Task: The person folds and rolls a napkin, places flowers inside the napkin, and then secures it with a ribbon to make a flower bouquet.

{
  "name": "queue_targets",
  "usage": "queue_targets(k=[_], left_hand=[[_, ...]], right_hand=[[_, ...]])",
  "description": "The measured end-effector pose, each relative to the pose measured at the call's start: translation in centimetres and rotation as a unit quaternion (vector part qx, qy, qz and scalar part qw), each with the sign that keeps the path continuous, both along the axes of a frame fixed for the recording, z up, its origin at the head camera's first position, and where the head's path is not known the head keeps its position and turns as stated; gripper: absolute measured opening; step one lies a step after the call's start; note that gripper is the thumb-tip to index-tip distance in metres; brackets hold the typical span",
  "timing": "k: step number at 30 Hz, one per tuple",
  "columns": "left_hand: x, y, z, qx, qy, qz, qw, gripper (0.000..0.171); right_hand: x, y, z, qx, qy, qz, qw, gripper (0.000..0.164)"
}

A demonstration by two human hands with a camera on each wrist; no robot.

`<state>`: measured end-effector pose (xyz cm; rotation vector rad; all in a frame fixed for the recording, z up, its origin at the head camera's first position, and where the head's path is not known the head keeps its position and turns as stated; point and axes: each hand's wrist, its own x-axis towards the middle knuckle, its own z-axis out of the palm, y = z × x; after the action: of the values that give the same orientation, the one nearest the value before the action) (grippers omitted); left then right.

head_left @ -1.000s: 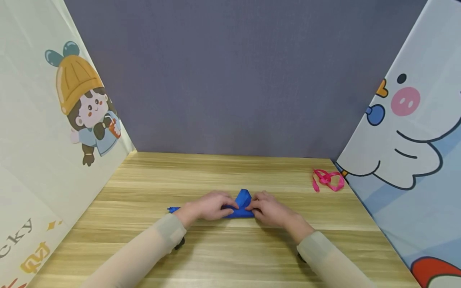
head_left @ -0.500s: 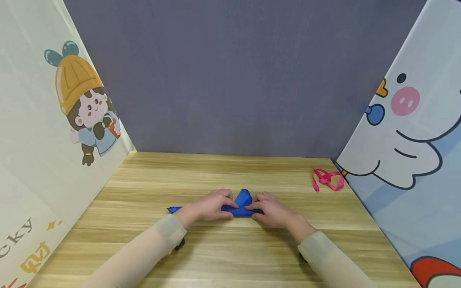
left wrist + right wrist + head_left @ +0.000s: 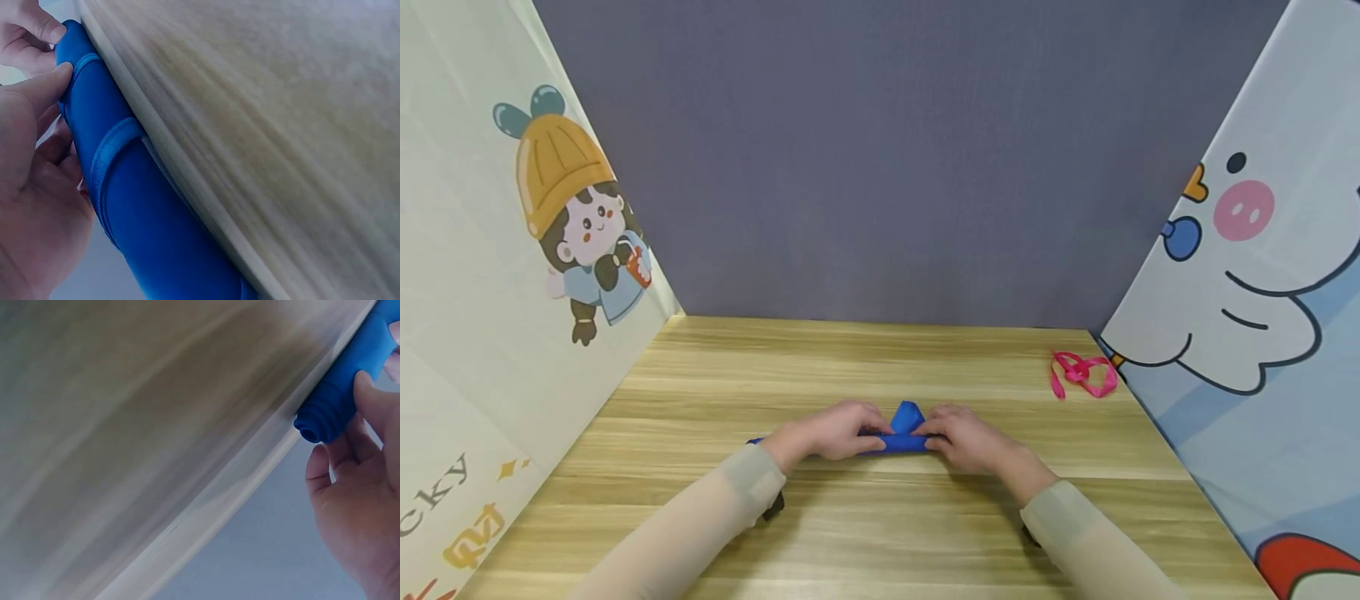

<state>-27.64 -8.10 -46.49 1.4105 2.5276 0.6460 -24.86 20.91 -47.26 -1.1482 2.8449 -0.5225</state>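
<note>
A blue cloth (image 3: pixel 904 443) lies rolled into a tube across the wooden table, with a pointed flap standing out on its far side. My left hand (image 3: pixel 844 430) grips the left part of the roll, thumb on the near side. In the left wrist view the blue cloth (image 3: pixel 144 187) shows stitched hems winding round it. My right hand (image 3: pixel 964 438) grips the roll's right part. From the right wrist view, the cloth's coiled end (image 3: pixel 312 428) sticks out past the thumb. Fingertips of both hands are partly hidden behind the roll.
A loosely looped pink ribbon (image 3: pixel 1081 373) lies at the table's back right. A grey panel (image 3: pixel 880 167) stands behind the wooden table (image 3: pixel 880 533). Printed white sheets (image 3: pixel 460 333) flank it on both sides.
The blue flap has become shorter, its tip lower in the head view, as the roll takes up more cloth. Both hands stay at nearly the same place, fingers shifting slightly.
</note>
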Motion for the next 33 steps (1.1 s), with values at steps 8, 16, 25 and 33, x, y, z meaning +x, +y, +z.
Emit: queue_targets(k=[8,16,25,33], left_hand=[[0.04,0.13,0.23,0.027,-0.058,0.024,0.9976,0.027],[-0.13,0.06,-0.06,0.012,0.011,0.005,0.9999,0.023],[0.13,0.4,0.04,-0.035,0.044,0.037,0.9977,0.034],[0.01,0.48,-0.19,-0.014,0.049,0.019,0.9985,0.025]], right_hand=[[-0.32,-0.1,-0.11,-0.044,0.0,0.001,0.999,0.022],[-0.12,-0.17,0.08,-0.007,0.046,0.002,0.999,0.016],[0.33,-0.28,0.49,0.015,-0.003,-0.029,0.999,0.032],[0.22,-0.03,0.23,0.002,0.002,-0.014,1.0,0.029]])
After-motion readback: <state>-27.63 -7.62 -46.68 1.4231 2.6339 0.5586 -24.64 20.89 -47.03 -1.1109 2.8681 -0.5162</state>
